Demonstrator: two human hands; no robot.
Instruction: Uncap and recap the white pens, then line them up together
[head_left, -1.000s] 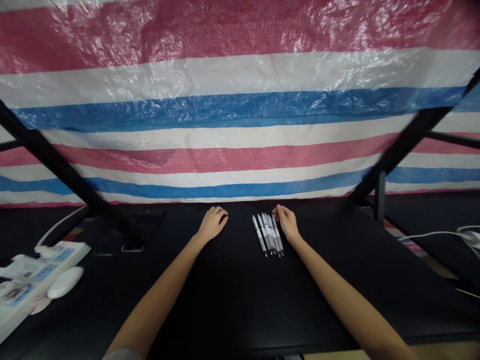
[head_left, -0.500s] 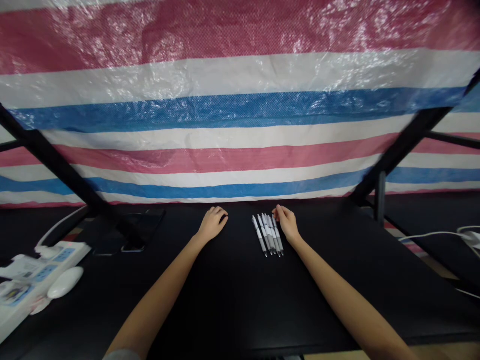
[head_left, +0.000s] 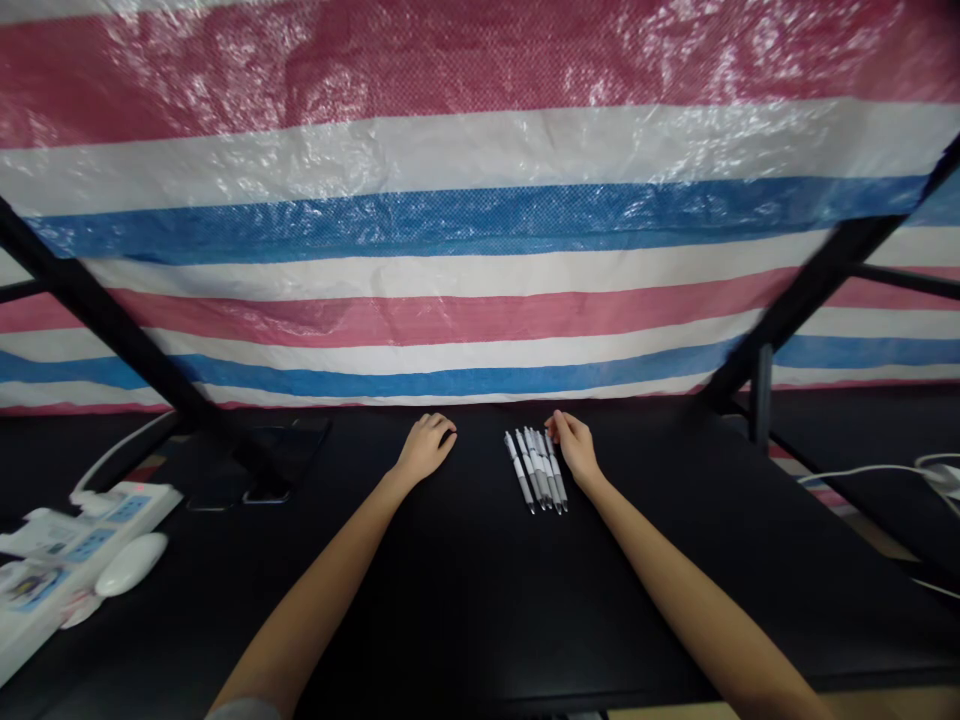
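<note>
Several white-and-grey click pens (head_left: 537,468) lie side by side in a loose bundle on the black tabletop (head_left: 465,590). Their tips point toward me, and one pen at the left sits slightly apart. Resting on its edge just right of the bundle is my right hand (head_left: 574,445), its fingers loosely bent near the top of the rightmost pen. I cannot tell whether they touch it. My left hand (head_left: 426,446) lies palm down on the table, left of the pens and away from them, with thumb and fingers apart and nothing in it.
At the left are a white power strip (head_left: 82,545) with plugs and a white mouse (head_left: 132,565). Dark flat devices (head_left: 232,495) lie by the left black frame leg (head_left: 150,350). Another leg (head_left: 795,300) stands right. Striped plastic sheeting (head_left: 480,220) hangs behind.
</note>
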